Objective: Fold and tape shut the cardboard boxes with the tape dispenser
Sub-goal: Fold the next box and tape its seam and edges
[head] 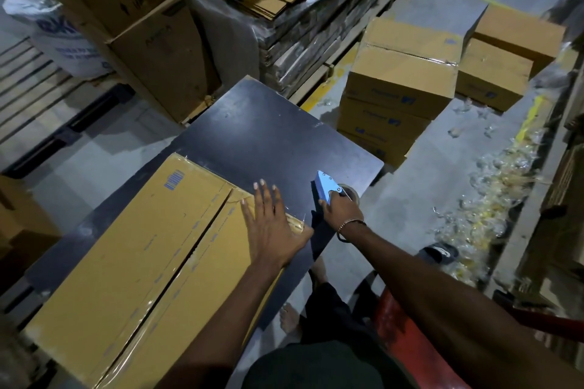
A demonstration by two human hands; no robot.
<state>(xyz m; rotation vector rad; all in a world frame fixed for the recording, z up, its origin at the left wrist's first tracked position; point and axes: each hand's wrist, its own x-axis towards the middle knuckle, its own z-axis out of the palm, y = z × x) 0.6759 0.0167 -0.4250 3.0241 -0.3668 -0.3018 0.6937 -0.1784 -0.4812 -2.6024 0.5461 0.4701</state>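
Fingers of the left hand lie flat, pinning the taped box on the worktop, probably so it stays put; right hand grips the tape dispenser just off its end.

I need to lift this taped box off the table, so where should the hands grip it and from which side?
Grip the cardboard box by its two short ends, one of the hands on each, coming in from the sides. It lies flat and long on the dark table, too wide for one hand, and the taped seam along the top offers no hold.
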